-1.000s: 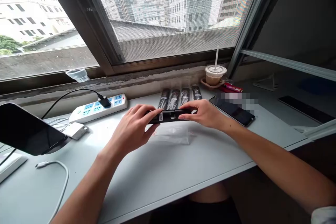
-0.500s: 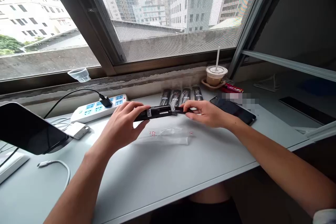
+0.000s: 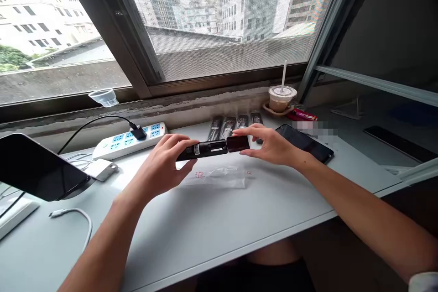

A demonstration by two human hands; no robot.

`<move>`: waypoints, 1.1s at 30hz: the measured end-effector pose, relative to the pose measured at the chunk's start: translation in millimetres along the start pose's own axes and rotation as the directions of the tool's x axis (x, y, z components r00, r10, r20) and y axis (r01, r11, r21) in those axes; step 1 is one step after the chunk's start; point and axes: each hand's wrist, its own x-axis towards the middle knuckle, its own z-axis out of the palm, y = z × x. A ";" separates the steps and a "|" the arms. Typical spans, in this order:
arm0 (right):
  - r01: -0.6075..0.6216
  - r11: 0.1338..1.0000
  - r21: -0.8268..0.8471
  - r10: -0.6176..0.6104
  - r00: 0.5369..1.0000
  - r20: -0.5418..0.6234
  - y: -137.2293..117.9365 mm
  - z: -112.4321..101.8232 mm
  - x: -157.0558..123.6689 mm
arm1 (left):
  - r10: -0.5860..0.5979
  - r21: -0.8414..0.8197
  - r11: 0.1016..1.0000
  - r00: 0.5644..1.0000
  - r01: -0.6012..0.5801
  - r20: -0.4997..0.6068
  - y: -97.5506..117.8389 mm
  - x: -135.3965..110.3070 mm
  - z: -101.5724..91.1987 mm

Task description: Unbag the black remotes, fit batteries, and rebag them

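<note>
My left hand point(image 3: 169, 162) is closed around one end of a slim black device point(image 3: 212, 148) with a white label and a slot near its other end. My right hand point(image 3: 268, 143) pinches a flat, dark reddish cap-like piece point(image 3: 237, 143) between thumb and fingers. The two parts lie end to end above the desk, their ends very close; I cannot tell if they touch. Beneath them a clear plastic bag point(image 3: 219, 178) with red print lies on the desk. Behind stand or lean several dark items in clear wrapping point(image 3: 228, 127).
A white power strip point(image 3: 128, 140) with a black plug sits at the back left, near a tablet-like screen point(image 3: 37, 169) and a white cable point(image 3: 77, 212). A black phone point(image 3: 304, 142) lies at right, below a drink cup point(image 3: 282, 99) with a straw.
The dark piece in my right hand has turned so its broad reddish face shows. The black device has tilted, revealing its slot. Both hands keep their hold.
</note>
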 end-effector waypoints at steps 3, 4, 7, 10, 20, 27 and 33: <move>0.019 1.000 -0.010 -0.019 0.999 -0.027 1.7 1.2 -0.7 | -0.014 -0.013 1.000 1.000 0.014 0.008 0.3 -0.5 1.6; 0.022 1.000 -0.018 -0.023 0.999 -0.027 2.1 1.4 -1.0 | -0.017 -0.017 1.000 1.000 0.018 0.009 0.3 -0.6 2.2; 0.049 0.998 -0.047 -0.050 0.999 -0.019 2.7 1.7 -1.3 | -0.027 -0.026 0.999 1.000 0.027 0.006 -0.3 -0.5 3.8; 0.098 0.993 -0.069 -0.100 0.994 -0.035 3.0 1.3 -1.1 | -0.034 -0.027 0.999 0.999 0.034 0.001 -0.6 -0.4 4.5; 0.158 0.981 -0.108 -0.166 0.984 -0.070 5.1 2.0 -0.8 | -0.034 -0.032 0.999 0.999 0.033 -0.030 -1.0 -1.0 4.8; 0.181 0.976 -0.121 -0.193 0.976 -0.101 3.7 3.4 0.2 | -0.032 -0.028 0.999 0.999 0.031 -0.042 -1.2 -0.6 6.7; 0.137 0.990 -0.038 -0.140 0.981 -0.134 0.8 5.6 1.1 | -0.029 -0.020 0.999 0.999 0.028 -0.036 -2.2 -0.8 7.0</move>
